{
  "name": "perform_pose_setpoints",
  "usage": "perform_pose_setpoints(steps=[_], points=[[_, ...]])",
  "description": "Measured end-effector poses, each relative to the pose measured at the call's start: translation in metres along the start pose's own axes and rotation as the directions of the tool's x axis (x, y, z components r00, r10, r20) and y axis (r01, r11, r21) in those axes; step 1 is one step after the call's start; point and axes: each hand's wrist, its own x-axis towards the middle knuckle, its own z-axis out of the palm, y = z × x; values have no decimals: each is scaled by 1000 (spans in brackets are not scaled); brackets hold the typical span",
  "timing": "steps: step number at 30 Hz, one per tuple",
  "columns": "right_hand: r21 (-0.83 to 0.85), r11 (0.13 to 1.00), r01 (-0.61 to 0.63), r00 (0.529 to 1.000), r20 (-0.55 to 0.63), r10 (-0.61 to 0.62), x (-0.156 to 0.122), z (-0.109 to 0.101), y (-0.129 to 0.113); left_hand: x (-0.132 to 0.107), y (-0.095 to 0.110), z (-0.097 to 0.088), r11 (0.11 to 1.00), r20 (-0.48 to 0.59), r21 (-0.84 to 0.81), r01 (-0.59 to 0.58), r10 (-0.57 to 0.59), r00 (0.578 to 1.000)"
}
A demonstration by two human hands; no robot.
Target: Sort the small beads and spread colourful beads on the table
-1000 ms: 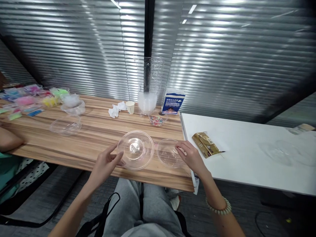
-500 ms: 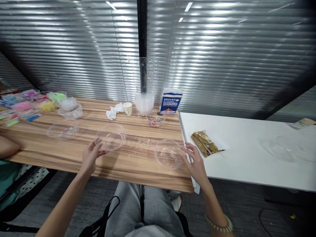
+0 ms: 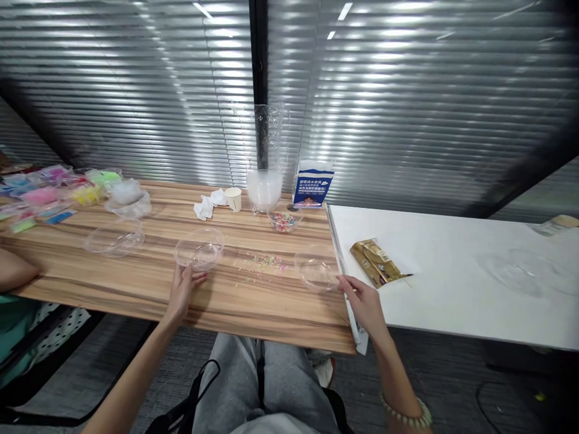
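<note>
The left hand [image 3: 183,289] has its thumb and fingers closed on the near rim of a clear, round plastic bowl [image 3: 199,250], on the wood-grain brown table [image 3: 158,283]. The right hand [image 3: 364,301] pinches the near right edge of a thin, clear, round plastic dish [image 3: 316,269] by the table's right end; whether the dish is raised off the surface is hard to tell.

Between these two, well apart, lie small, loose, multicoloured bits [image 3: 270,261], spread directly on the wood. As far as things show, the bowl and the dish are already separated, with the bits uncovered in the gap. No contents can be made out in either, and the scattered bits are not in any container. Behind them, a small clear plastic bowl of multicoloured beads [image 3: 284,222] already holds its fill, just in front of a stack of frosted, translucent plastic bowls [image 3: 265,190], which neither hand touches. An upright blue-and-white printed packet [image 3: 313,188] stands beside the stack. A crumpled gold foil packet [image 3: 380,262] lies on the adjoining white table [image 3: 443,289], nearest the right hand.
</note>
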Motion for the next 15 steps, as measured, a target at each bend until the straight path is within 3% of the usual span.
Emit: perform_pose_setpoints(steps=[5,8,9,11,13,15], points=[[71,997,12,999,47,-15,21,9,13,-25,-16,9,989,-92,55,-138,142,986],[86,993,86,994,53,-91,21,15,10,-42,-19,13,955,-71,228,-190,211,975],[77,991,112,993,31,-115,19,18,7,-46,-20,15,921,-11,312,-234,249,968],[44,985,169,985,16,-170,15,27,0,-53,-20,19,805,211,460,-375,312,927],[-9,965,261,961,99,-259,13,41,-8,-53,-19,27,652,470,522,-550,319,823],[-81,913,399,893,259,-368,16,59,-16,-47,-17,39,496,661,515,-699,289,693]])
